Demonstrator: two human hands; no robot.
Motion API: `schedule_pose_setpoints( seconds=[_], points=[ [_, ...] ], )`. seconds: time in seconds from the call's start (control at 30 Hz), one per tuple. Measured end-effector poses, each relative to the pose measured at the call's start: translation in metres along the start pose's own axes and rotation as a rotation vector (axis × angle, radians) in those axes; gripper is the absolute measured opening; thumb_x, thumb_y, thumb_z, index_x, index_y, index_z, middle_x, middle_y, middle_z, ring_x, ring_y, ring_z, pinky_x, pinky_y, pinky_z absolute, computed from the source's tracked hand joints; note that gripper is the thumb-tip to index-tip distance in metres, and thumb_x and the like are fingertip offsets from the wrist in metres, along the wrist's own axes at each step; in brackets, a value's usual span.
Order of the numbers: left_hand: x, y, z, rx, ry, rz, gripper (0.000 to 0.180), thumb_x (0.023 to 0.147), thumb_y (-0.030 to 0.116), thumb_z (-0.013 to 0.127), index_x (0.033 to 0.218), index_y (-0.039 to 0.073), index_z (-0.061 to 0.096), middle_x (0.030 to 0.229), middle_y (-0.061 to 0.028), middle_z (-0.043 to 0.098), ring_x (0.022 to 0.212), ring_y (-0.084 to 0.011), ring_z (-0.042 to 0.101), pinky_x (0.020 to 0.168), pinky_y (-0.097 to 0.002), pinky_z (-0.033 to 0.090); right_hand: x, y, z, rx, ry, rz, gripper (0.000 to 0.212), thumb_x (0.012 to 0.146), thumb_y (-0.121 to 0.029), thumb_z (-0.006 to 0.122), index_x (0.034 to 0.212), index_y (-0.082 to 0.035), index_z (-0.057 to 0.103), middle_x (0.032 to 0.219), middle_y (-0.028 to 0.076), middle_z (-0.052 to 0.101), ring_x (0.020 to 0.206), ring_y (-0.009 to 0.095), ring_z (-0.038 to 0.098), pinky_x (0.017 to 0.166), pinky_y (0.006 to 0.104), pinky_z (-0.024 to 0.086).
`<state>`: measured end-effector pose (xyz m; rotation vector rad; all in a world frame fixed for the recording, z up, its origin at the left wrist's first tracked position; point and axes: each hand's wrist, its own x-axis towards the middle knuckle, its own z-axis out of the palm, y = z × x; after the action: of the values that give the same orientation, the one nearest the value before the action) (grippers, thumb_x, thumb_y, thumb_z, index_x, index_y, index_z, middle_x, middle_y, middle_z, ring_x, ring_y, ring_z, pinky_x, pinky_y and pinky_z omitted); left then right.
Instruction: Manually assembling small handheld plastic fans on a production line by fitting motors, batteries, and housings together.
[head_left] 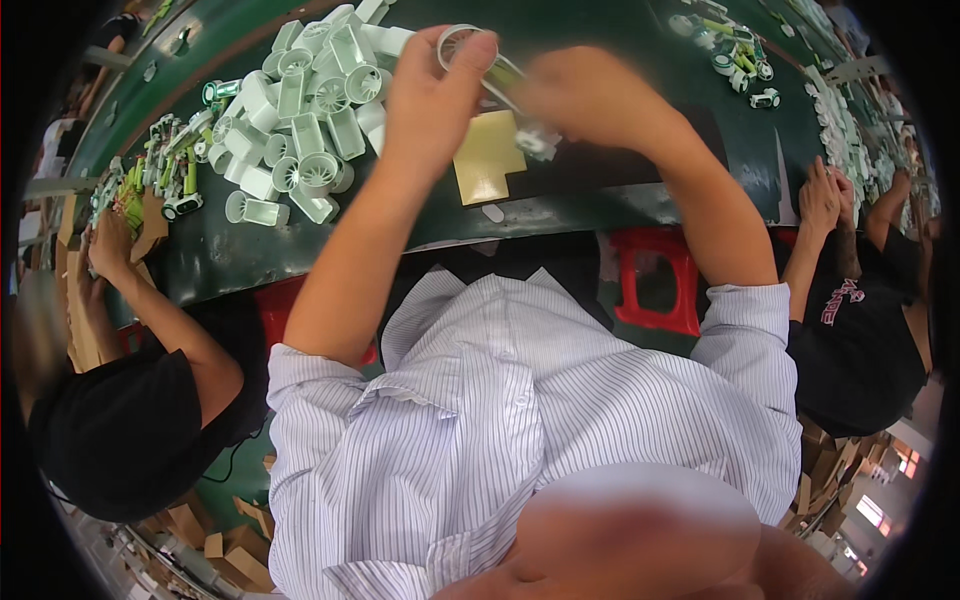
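Note:
My left hand (437, 92) is closed around a pale green plastic housing (456, 40), whose round end shows between thumb and fingers. A bright green strip shows along the part of it that slants toward my right hand (585, 92). That right hand is curled at the housing's lower right end, its fingers smeared by motion, so what they grip is unclear. Beneath it lies a small whitish piece (538, 142) on the table. A yellow sheet (488, 165) with a notched corner lies just below both hands.
Left of my hands spreads a heap of similar pale green housings (305, 115). Green-and-white assembled units (735, 60) lie at the far right, others (180, 170) at the left. A co-worker (150, 400) sits on the left, another (860, 330) on the right. A red stool (655, 285) stands by the table edge.

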<state>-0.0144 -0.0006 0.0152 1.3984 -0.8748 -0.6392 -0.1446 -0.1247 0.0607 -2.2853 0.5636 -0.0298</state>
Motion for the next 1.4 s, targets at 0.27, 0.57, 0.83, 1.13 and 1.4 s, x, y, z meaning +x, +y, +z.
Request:
schedule_pose_setpoints(
  seconds=[0.27, 0.57, 0.83, 1.13, 1.4],
  points=[
    [-0.01, -0.011, 0.011, -0.465, -0.036, 0.089, 0.044, 0.091, 0.016, 0.064, 0.123, -0.003, 0.04, 0.103, -0.0131, 0.065, 0.092, -0.0166, 0.064, 0.074, -0.0274, 0.052, 0.014, 0.008, 0.01, 0.141, -0.041, -0.011, 0.04, 0.082, -0.036, 0.061, 0.077, 0.003, 0.066, 0.067, 0.009, 0.068, 0.053, 0.014, 0.063, 0.055, 0.026, 0.051],
    [-0.007, -0.032, 0.0, -0.184, -0.025, -0.054, 0.052, 0.095, 0.016, 0.058, 0.134, -0.005, 0.031, 0.11, -0.0154, 0.064, 0.097, -0.0173, 0.062, 0.078, -0.0303, 0.053, 0.004, 0.007, -0.01, 0.441, -0.084, 0.01, 0.055, 0.083, -0.042, 0.069, 0.114, 0.003, 0.062, 0.097, 0.012, 0.068, 0.08, 0.015, 0.065, 0.065, 0.0272, 0.053],
    [-0.01, -0.009, -0.002, 0.375, -0.265, 0.006, 0.081, 0.09, 0.008, 0.058, 0.148, -0.007, 0.003, 0.119, -0.0172, 0.06, 0.105, -0.0201, 0.06, 0.09, -0.029, 0.047, 0.017, 0.021, 0.02, -0.048, 0.223, -0.282, 0.043, 0.083, -0.028, 0.065, 0.113, 0.002, 0.059, 0.094, 0.015, 0.065, 0.083, 0.024, 0.065, 0.07, 0.0349, 0.051],
    [-0.011, -0.027, 0.009, -0.043, 0.008, -0.086, 0.071, 0.082, 0.009, 0.056, 0.14, -0.012, 0.021, 0.104, -0.0177, 0.065, 0.08, -0.0202, 0.066, 0.07, -0.0303, 0.052, 0.025, -0.015, 0.0, 0.167, 0.24, -0.239, 0.02, 0.072, -0.013, 0.063, 0.081, 0.004, 0.062, 0.066, 0.014, 0.063, 0.058, 0.021, 0.062, 0.055, 0.0344, 0.049],
    [-0.029, -0.005, 0.001, -0.188, -0.095, -0.241, 0.035, 0.091, 0.008, 0.056, 0.12, -0.007, 0.044, 0.096, -0.0096, 0.064, 0.064, -0.0096, 0.051, 0.056, -0.0231, 0.039, 0.027, -0.024, -0.001, 0.216, -0.017, -0.299, 0.015, 0.071, -0.014, 0.062, 0.074, 0.001, 0.066, 0.063, 0.012, 0.064, 0.055, 0.019, 0.059, 0.054, 0.0326, 0.047]
  ],
)
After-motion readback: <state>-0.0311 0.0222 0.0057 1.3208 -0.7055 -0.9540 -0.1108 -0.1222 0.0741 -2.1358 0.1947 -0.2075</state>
